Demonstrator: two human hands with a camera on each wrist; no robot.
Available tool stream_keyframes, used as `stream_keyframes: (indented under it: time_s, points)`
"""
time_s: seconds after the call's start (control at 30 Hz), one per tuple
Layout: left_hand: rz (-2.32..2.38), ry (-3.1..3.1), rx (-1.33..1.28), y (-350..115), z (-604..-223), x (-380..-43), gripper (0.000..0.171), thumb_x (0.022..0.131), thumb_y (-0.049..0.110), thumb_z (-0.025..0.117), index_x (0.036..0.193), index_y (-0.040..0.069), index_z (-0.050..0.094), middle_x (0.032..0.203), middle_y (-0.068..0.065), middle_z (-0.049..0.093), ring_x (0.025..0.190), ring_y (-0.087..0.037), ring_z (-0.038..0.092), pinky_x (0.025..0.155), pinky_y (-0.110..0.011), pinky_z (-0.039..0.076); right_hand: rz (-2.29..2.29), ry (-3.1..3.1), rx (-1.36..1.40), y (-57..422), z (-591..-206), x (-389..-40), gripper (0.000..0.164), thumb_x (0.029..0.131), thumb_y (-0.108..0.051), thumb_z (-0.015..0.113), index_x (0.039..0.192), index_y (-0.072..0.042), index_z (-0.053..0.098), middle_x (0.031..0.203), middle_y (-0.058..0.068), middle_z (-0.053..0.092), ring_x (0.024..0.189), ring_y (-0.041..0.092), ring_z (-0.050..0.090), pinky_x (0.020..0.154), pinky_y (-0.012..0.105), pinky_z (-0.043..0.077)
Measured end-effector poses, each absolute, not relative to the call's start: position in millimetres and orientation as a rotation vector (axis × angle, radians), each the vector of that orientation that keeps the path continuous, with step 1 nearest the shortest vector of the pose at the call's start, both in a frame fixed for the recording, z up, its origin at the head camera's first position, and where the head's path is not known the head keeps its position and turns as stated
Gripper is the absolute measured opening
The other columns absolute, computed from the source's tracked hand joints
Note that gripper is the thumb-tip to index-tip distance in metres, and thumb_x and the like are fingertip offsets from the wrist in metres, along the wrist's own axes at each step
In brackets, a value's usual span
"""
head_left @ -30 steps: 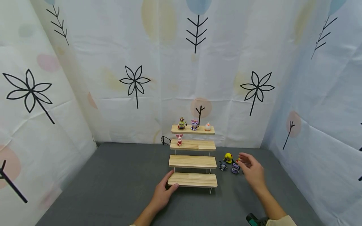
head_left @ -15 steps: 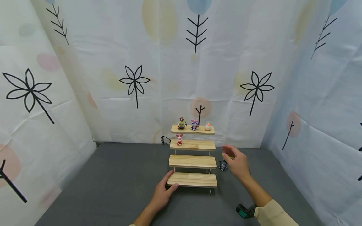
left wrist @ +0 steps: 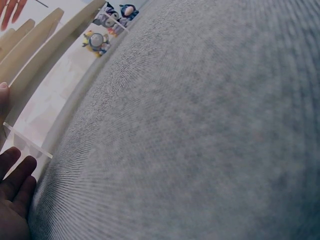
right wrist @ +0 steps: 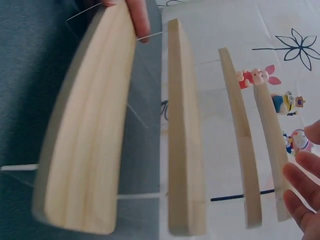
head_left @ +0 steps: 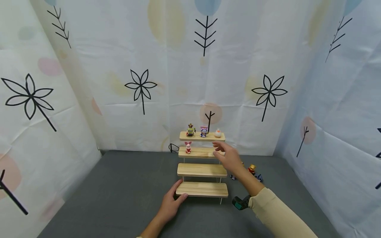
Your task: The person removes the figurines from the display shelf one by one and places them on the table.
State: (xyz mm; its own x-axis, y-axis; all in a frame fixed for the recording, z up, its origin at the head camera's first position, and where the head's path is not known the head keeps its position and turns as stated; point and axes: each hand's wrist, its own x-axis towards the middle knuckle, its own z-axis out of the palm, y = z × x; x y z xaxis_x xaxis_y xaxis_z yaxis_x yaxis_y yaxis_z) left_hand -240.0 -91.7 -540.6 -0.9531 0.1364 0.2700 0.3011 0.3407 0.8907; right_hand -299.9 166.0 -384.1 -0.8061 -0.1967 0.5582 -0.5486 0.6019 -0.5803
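Note:
A tiered wooden display stand (head_left: pixel 202 170) stands on the table, its pale boards on clear legs. My left hand (head_left: pixel 169 205) grips the left front corner of the lowest board (right wrist: pixel 87 130), thumb (left wrist: pixel 4 92) at the board's edge. My right hand (head_left: pixel 229 157) hangs by the right end of the second-highest board, its fingers (right wrist: pixel 302 172) slightly bent and apart, nothing visible between them. A pink pig figurine (head_left: pixel 188 147) sits at that board's left end. On the top board stand a minion figurine (head_left: pixel 190 130), a pink-and-blue figurine (head_left: pixel 203 131) and a white duck figurine (head_left: pixel 218 133).
Right of the stand several figurines lie on the grey table, including a red-and-yellow bear (head_left: pixel 252 168) and a blue figurine (head_left: pixel 259 178), partly behind my right forearm. A black cable loop (head_left: pixel 173 148) lies behind the stand. Patterned cloth walls (head_left: pixel 166 82) enclose the table.
My right hand has moved left and up, from above the loose figurines to the second-highest board. My left hand keeps its grip on the lowest board.

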Motion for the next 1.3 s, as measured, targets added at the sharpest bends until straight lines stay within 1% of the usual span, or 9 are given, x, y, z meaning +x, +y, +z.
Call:
stream_keyframes:
  time_s: [0.2,0.27,0.4,0.5,0.73,0.83,0.97,1.13,1.3]
  points:
    - [-1.672,-2.440,-0.404,-90.8,-538.9,-239.8,0.059,0.092,0.019,0.069,0.143,0.002,0.044,0.139,-0.022,0.050,0.127,-0.038,0.046,0.102,-0.060,0.032,1.120,-2.477,0.660,151.0,-375.1,-311.8,0.041,0.092,-0.010,0.066,0.132,-0.007,0.057,0.118,0.015,0.065,0.104,0.033,0.062,0.092,0.051,0.045]
    - [-1.663,-2.444,-0.404,-90.9,-538.5,-239.6,0.059,0.092,0.021,0.069,0.143,0.003,0.044,0.139,-0.021,0.050,0.127,-0.037,0.047,0.102,-0.058,0.033,1.147,-2.495,0.682,146.4,-374.1,-315.5,0.043,0.093,-0.010,0.066,0.134,-0.008,0.055,0.118,0.015,0.065,0.105,0.033,0.062,0.093,0.051,0.044]
    - [-1.681,-2.443,-0.405,-92.1,-540.1,-240.0,0.061,0.092,0.032,0.068,0.144,0.010,0.045,0.140,-0.016,0.051,0.129,-0.032,0.046,0.104,-0.055,0.032,1.175,-2.540,0.686,136.1,-374.4,-323.9,0.046,0.093,-0.012,0.067,0.137,-0.009,0.054,0.121,0.013,0.064,0.107,0.032,0.060,0.094,0.050,0.043]
    - [-1.719,-2.429,-0.408,-93.2,-542.2,-240.8,0.064,0.091,0.038,0.068,0.145,0.013,0.045,0.141,-0.014,0.050,0.130,-0.030,0.045,0.105,-0.055,0.031,1.189,-2.572,0.681,127.5,-375.6,-329.8,0.047,0.093,-0.013,0.067,0.138,-0.011,0.053,0.122,0.012,0.064,0.109,0.031,0.059,0.095,0.048,0.043]
    - [-1.702,-2.427,-0.421,-93.3,-542.7,-240.5,0.064,0.092,0.038,0.067,0.145,0.011,0.045,0.140,-0.015,0.051,0.128,-0.031,0.047,0.104,-0.056,0.033,1.268,-2.579,0.715,111.5,-382.7,-335.4,0.049,0.093,-0.014,0.066,0.140,-0.014,0.051,0.125,0.016,0.061,0.112,0.032,0.058,0.091,0.048,0.047]
    - [-1.690,-2.435,-0.418,-93.0,-542.5,-239.8,0.064,0.091,0.039,0.068,0.145,0.012,0.045,0.140,-0.015,0.051,0.128,-0.031,0.047,0.103,-0.055,0.033,1.286,-2.572,0.727,107.6,-386.8,-335.2,0.051,0.093,-0.013,0.067,0.141,-0.016,0.050,0.124,0.016,0.062,0.112,0.031,0.058,0.090,0.048,0.048]
    - [-1.693,-2.436,-0.416,-92.9,-542.2,-240.4,0.063,0.091,0.038,0.068,0.145,0.012,0.045,0.140,-0.015,0.052,0.128,-0.032,0.047,0.103,-0.056,0.033,1.250,-2.575,0.761,103.2,-390.2,-335.3,0.055,0.093,-0.015,0.067,0.145,-0.018,0.047,0.124,0.014,0.062,0.112,0.030,0.059,0.093,0.047,0.046]
    - [-1.698,-2.423,-0.417,-93.1,-542.7,-241.0,0.062,0.092,0.036,0.068,0.144,0.011,0.045,0.139,-0.015,0.052,0.128,-0.032,0.048,0.103,-0.055,0.033,1.164,-2.590,0.827,96.9,-389.8,-335.0,0.062,0.093,-0.018,0.068,0.149,-0.018,0.041,0.128,0.014,0.061,0.118,0.032,0.055,0.098,0.049,0.042]
    - [-1.693,-2.412,-0.412,-92.4,-541.4,-239.9,0.061,0.092,0.031,0.069,0.144,0.012,0.045,0.138,-0.013,0.053,0.127,-0.029,0.048,0.103,-0.052,0.035,1.095,-2.609,0.773,92.3,-391.0,-335.0,0.064,0.092,-0.020,0.070,0.149,-0.022,0.041,0.127,0.008,0.063,0.121,0.031,0.052,0.101,0.051,0.038]
